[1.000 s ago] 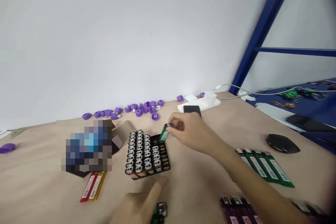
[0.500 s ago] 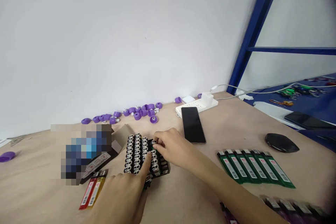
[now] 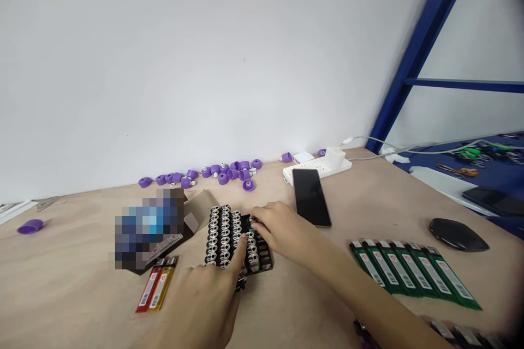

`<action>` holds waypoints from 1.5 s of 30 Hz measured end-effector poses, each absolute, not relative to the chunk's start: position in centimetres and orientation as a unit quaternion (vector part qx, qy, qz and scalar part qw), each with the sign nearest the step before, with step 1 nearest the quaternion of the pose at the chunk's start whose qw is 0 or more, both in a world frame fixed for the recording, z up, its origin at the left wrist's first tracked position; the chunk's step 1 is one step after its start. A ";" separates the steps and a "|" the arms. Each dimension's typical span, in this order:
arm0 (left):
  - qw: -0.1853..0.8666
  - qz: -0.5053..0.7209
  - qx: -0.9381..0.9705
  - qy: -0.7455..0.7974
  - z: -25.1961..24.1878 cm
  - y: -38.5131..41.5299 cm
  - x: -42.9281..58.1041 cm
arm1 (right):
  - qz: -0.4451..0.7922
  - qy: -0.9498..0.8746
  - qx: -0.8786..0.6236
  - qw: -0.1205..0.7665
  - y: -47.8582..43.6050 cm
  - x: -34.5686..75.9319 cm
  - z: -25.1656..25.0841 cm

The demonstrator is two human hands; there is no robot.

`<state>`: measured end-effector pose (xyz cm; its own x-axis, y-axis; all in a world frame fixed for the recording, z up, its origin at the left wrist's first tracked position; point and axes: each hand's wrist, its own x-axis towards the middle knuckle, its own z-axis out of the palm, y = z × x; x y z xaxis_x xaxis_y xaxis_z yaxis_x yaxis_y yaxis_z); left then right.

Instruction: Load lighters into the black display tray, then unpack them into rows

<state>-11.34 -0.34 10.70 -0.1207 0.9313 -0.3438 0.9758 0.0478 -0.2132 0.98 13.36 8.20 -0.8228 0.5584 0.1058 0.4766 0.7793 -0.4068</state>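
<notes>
Now pinches the green lighter (image 3: 252, 220) by its silvery top with the right hand (image 3: 274, 226), down in the black tray (image 3: 267, 260) instead of slanted above it as a second ago, top up, with long axis near vertical and body mostly hidden, and cannot tell the grip of the left hand (image 3: 200, 294).

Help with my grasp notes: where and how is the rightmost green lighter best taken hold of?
The rightmost green lighter is probably best pinched at its capped far end, from above, finger and thumb on its long sides. It lies flat, its right side is free, and a gap shows there beside the neighbouring lighter; the near ends sit closer together.
</notes>
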 end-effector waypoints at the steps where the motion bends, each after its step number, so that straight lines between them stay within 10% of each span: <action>1: 0.049 -0.200 0.661 0.722 10.7 -0.3 -11.3 | 0.183 -0.939 -0.272 0.107 13.2 0.9 8.3; 45: -0.069 -0.118 0.713 0.688 7.4 -1.3 -12.8 | 0.122 -0.962 -0.241 0.036 12.4 0.3 8.7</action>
<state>-12.83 -1.28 7.42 0.0257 0.9971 -0.0721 0.9645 -0.0437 -0.2605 0.33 12.39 8.71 -0.8816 0.4718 0.0100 0.4545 0.8546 -0.2511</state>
